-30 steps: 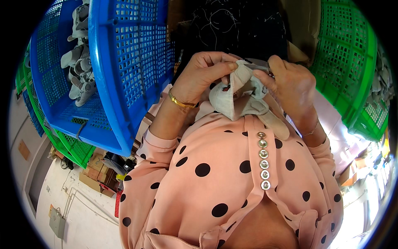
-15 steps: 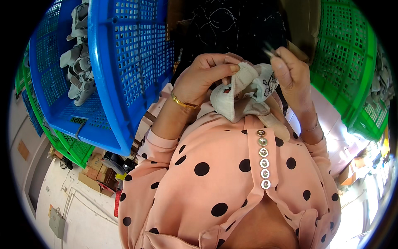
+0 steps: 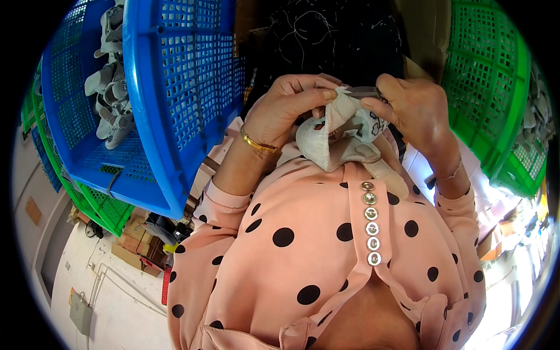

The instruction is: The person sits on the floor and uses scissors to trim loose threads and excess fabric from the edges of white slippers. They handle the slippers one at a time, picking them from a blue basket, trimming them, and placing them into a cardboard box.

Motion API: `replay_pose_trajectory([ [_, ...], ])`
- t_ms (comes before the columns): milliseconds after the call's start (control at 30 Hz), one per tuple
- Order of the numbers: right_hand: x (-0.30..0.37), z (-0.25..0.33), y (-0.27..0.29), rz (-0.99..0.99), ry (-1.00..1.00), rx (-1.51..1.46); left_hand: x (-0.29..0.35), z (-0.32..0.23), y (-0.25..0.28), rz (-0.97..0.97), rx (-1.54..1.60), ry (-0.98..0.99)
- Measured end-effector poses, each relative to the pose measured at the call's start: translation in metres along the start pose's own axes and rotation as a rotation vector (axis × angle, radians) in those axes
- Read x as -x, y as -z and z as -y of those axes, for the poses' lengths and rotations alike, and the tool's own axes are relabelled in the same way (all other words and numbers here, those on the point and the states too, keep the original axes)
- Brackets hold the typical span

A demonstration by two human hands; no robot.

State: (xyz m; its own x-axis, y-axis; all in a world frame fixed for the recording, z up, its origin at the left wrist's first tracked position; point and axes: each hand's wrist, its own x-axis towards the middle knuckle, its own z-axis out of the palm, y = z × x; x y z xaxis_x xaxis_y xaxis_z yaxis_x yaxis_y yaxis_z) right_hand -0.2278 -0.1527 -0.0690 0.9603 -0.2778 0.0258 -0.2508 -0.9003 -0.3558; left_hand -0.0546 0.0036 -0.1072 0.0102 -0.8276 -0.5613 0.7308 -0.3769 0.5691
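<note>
A white fabric shoe upper (image 3: 318, 143) with black line drawing and a small red-orange patch is in front of my chest. My left hand (image 3: 287, 108) pinches its top edge between thumb and fingers. My right hand (image 3: 415, 108) is closed around thread snips, mostly hidden in the fist. Their grey blades (image 3: 363, 91) point left and reach the frayed edge of the upper, close to my left thumb. A pale strap-like part of the upper hangs down against my polka-dot shirt.
To my left stands a tall blue plastic basket (image 3: 150, 116) with several similar white shoe uppers (image 3: 116, 131). A green basket (image 3: 484, 76) with more pieces is on my right. Dark cloth (image 3: 332, 41) strewn with loose threads lies beyond my hands. Cardboard boxes (image 3: 137, 245) sit at lower left.
My right hand has turned and brought the snips down and left, so the blades now lie at the upper's edge. My left hand and the upper stay nearly still.
</note>
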Motion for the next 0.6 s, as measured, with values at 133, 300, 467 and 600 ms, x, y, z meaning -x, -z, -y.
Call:
replay_pose_trajectory([
  [133, -0.0023, -0.0036, 0.0023, 0.018, 0.045, 0.040, -0.0011, 0.0005, 0.0005, 0.021, -0.027, -0.019],
  [300, -0.0054, -0.0036, 0.0082, 0.114, 0.002, -0.009, -0.0006, -0.0021, -0.0023, 0.011, -0.042, -0.003],
  [467, -0.0023, -0.0067, 0.0041, 0.111, -0.064, -0.125, -0.0012, -0.0023, -0.0027, 0.020, -0.011, -0.002],
  [600, -0.0002, -0.0092, 0.0047, 0.116, -0.108, -0.203, -0.0021, -0.0011, 0.0003, 0.020, -0.005, 0.008],
])
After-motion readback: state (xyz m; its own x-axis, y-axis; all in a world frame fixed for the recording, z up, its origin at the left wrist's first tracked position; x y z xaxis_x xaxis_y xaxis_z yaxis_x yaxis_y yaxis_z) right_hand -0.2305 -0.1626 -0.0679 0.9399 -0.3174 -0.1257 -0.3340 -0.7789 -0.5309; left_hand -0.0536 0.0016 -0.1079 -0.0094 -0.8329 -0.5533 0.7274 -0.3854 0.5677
